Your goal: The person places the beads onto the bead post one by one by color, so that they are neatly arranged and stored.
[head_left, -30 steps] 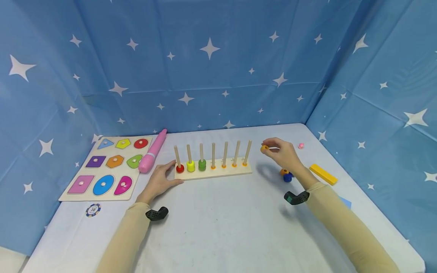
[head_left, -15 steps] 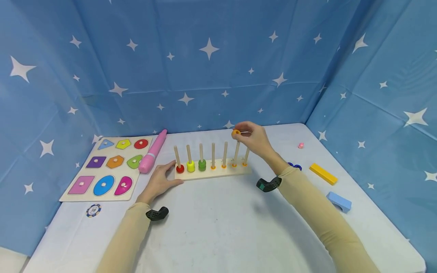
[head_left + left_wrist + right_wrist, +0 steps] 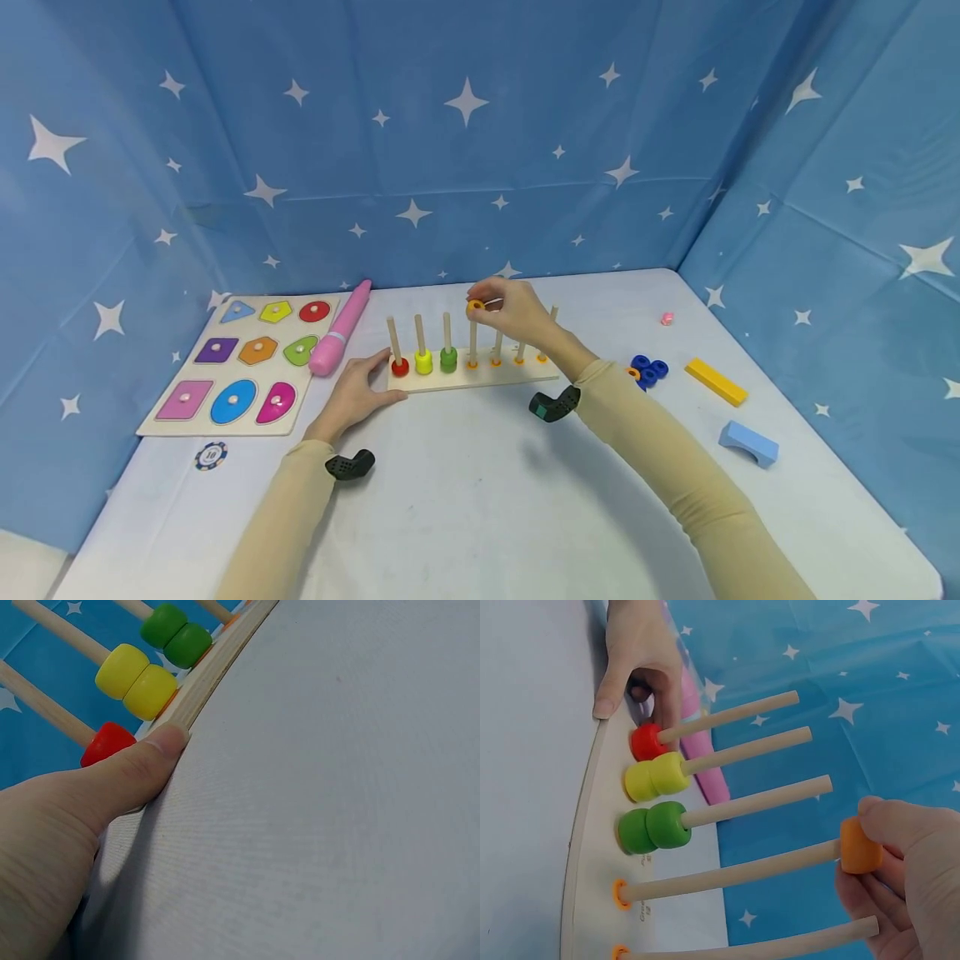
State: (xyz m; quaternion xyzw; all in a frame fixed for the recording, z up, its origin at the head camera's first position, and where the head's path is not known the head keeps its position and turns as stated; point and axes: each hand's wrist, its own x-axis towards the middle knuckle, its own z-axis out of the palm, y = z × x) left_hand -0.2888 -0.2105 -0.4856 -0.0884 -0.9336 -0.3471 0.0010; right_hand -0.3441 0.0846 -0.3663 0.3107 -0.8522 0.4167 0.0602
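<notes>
A wooden peg board (image 3: 480, 380) with a row of upright pegs stands mid-table. My left hand (image 3: 351, 402) grips its left end, thumb (image 3: 154, 754) on the front edge and fingers round the back. My right hand (image 3: 517, 313) pinches an orange bead (image 3: 861, 846) at the tip of the fourth peg (image 3: 735, 874); the peg's end appears to be inside it. One red bead (image 3: 646, 742) sits on the first peg, two yellow beads (image 3: 656, 777) on the second and two green beads (image 3: 654, 827) on the third. Pegs further right carry no beads.
Several blue beads (image 3: 648, 377) and an orange bead (image 3: 633, 373) lie right of the board. Beyond are a yellow block (image 3: 716, 382), a blue arch block (image 3: 749, 443) and a small pink piece (image 3: 667, 318). Left are a shape puzzle (image 3: 300, 408), pink baton (image 3: 341, 329) and poker chip (image 3: 211, 456).
My right hand has carried the orange bead leftward from right of the board, past the right-hand pegs, down onto the fourth peg's tip. The left hand keeps its grip on the board.
</notes>
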